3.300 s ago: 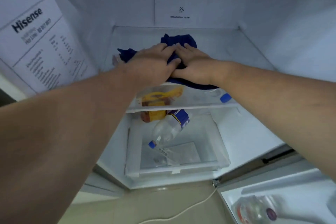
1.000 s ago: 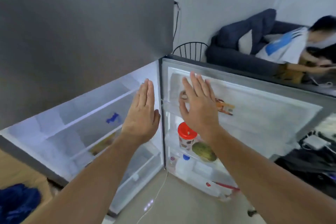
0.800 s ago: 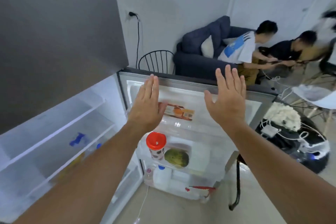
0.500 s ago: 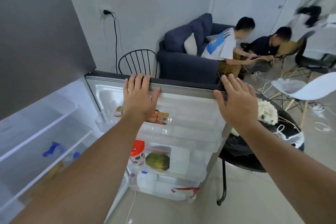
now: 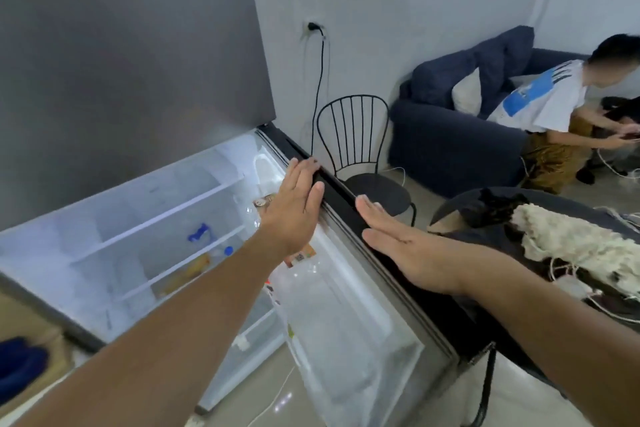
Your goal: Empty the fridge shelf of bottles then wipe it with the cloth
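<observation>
Fridge door (image 5: 341,196) meets two flat hands, one cloth (image 5: 199,231) apparently inside.

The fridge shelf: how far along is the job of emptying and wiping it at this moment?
Done, it seems: the white fridge shelf holds no bottles, only the crumpled blue cloth. A blue bottle cap shows just below it. In hand: the left hand and right hand lie open and flat on the edge of the dark fridge door, gripping nothing. Left: the cloth is not yet taken out, and the door is open.
</observation>
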